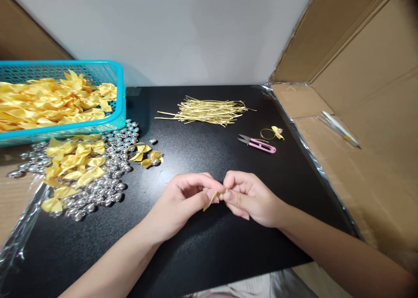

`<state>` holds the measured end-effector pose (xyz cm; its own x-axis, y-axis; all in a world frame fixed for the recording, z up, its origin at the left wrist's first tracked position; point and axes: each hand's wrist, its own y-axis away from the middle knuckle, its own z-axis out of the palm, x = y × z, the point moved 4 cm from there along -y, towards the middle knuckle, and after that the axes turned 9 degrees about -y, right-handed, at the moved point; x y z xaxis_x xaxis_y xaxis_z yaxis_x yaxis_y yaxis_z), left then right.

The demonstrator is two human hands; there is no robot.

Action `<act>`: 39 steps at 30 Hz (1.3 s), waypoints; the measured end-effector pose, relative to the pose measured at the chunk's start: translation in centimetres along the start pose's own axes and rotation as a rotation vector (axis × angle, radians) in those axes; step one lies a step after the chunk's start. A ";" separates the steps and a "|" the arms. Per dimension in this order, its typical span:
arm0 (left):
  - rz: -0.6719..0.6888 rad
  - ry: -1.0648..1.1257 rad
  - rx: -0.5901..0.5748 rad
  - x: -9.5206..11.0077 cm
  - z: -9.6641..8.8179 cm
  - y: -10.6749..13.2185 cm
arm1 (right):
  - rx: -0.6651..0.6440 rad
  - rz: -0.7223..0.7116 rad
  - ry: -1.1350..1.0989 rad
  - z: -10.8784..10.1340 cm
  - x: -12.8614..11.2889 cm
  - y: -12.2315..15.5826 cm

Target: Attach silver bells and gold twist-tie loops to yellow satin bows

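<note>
My left hand (183,200) and my right hand (256,200) meet above the black tabletop, fingertips touching. Both are closed in a pinch on a thin gold cord (210,201), whose short end hangs below my left thumb. The rest of the cord is hidden by my fingers. Beyond my right hand lie pink-handled thread snips (263,146), blades pointing left. Behind them sits a gold cord loop (266,134) bearing a small yellow bow (277,132). A bundle of gold cords (209,111) is spread at the back of the table.
A turquoise basket (121,98) full of yellow ribbon bows (48,100) stands at the back left. Silver beads (114,176) and more loose bows (78,159) are heaped before it. A white-handled tool (339,130) lies on cardboard to the right.
</note>
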<state>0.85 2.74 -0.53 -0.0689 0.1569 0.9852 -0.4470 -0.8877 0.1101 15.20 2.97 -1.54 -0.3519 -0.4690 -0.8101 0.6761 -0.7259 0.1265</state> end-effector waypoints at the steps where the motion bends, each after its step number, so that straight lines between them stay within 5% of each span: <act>1: 0.003 -0.007 0.004 0.0 0.0 0.0 | 0.002 0.000 -0.005 0.0 0.0 0.0; 18: 0.120 -0.177 0.066 1.3 -0.1 0.0 | -0.004 0.052 0.064 0.1 -0.3 -0.1; 21: 0.124 -0.228 0.066 1.5 -0.1 0.1 | 0.049 -0.148 0.378 -0.1 -1.4 0.0; 24: 0.176 -0.347 0.109 1.8 -0.1 0.2 | 0.193 -0.525 0.761 0.3 -3.3 0.9; 27: 0.283 -0.547 0.222 2.2 0.0 0.4 | 0.330 -0.758 0.874 1.1 -4.1 1.8; 34: 0.598 -0.870 0.375 2.8 0.8 1.3 | 0.460 -0.602 0.809 1.6 -2.9 1.7; 39: 0.666 -1.013 0.394 2.8 1.2 1.4 | 0.476 -0.538 0.854 1.4 -2.9 1.6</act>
<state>1.08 1.40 2.51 0.6094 -0.6113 0.5049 -0.2825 -0.7624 -0.5821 16.42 2.47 1.77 0.1604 0.3314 -0.9298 0.1881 -0.9349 -0.3008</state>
